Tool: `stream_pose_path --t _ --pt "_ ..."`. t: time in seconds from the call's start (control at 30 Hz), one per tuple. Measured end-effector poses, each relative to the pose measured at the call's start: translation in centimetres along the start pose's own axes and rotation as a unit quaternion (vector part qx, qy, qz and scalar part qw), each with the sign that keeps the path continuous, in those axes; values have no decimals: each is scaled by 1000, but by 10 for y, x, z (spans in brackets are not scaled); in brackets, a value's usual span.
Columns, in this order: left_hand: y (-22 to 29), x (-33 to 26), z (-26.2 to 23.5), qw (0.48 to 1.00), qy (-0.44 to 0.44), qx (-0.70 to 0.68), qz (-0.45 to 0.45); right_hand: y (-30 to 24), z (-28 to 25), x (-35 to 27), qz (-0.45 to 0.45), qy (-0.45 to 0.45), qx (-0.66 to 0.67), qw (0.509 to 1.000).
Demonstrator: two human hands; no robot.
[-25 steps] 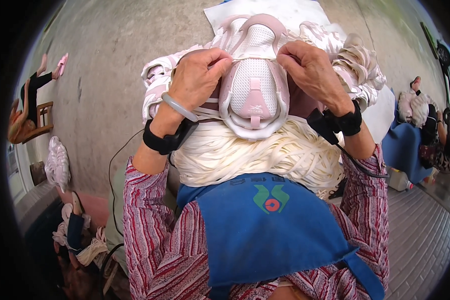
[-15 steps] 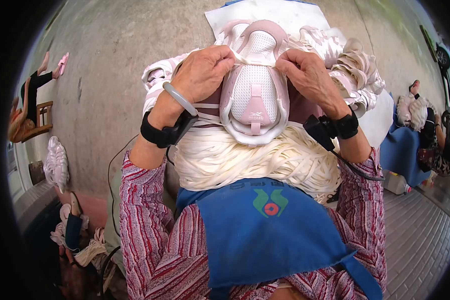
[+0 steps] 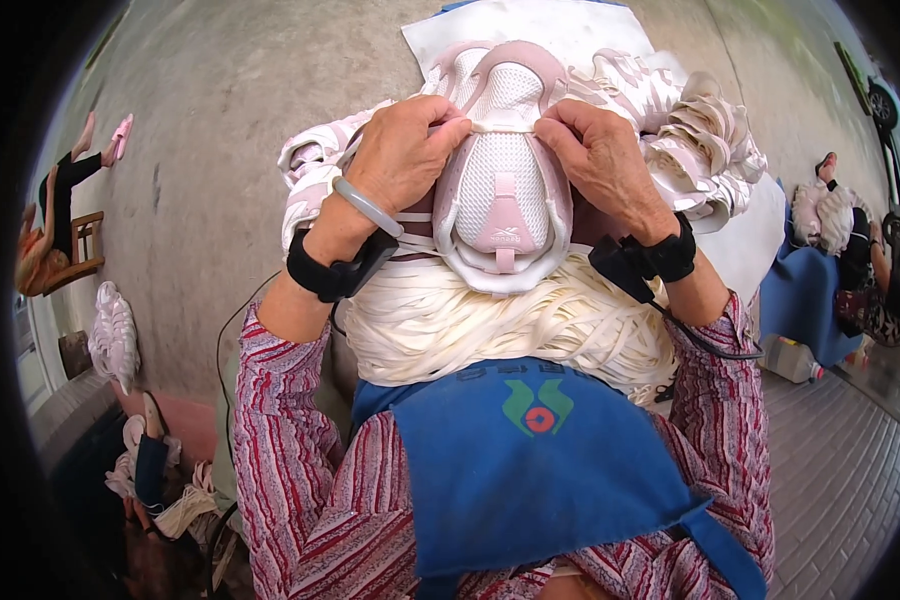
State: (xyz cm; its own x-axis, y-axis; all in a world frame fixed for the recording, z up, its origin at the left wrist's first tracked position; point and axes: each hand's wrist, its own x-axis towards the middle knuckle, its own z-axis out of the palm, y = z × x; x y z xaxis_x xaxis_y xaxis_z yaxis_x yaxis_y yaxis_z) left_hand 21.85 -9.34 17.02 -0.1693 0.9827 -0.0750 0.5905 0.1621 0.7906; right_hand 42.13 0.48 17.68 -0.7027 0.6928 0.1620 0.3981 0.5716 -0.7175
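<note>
A pink-and-white shoe upper (image 3: 507, 190) lies before me, its mesh tongue toward me. Across the base of the tongue runs a flat white shoelace (image 3: 502, 128), drawn nearly straight between my hands. Thumb and fingers of my left hand (image 3: 402, 150) pinch the lace at the upper's left edge. On the other side my right hand (image 3: 605, 155) pinches it, thumb and forefinger together. Curled fingers hide the lace's ends. Nearer my body, a thick heap of cream laces (image 3: 500, 320) rests against my blue apron (image 3: 530, 470).
More shoe uppers are bundled at the right (image 3: 705, 150) and the left (image 3: 315, 160). A white sheet (image 3: 530, 25) lies beyond them. Black bands with small devices (image 3: 340, 265) circle my wrists, their cables trailing. Other people sit at both sides, one near a blue cloth (image 3: 805, 300).
My right hand has come slightly left, closer to the tongue. The lace between my hands now looks straighter. Both hands keep their pinch.
</note>
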Motion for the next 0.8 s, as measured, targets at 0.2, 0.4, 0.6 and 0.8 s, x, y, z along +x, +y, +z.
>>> stream_pose_path --t 0.2,0.4,0.6,0.8 --pt "-15 4 4 995 18 -93 -39 -14 -13 -14 -18 22 -31 999" --pt "-3 -3 13 996 84 -26 19 -28 -9 -25 -53 -18 -163 985" --pt "-3 -3 15 995 93 -23 20 -33 2 -21 -13 -76 -232 970" --pt "0 -17 27 989 128 -48 59 -22 2 -19 -61 -55 -208 975"
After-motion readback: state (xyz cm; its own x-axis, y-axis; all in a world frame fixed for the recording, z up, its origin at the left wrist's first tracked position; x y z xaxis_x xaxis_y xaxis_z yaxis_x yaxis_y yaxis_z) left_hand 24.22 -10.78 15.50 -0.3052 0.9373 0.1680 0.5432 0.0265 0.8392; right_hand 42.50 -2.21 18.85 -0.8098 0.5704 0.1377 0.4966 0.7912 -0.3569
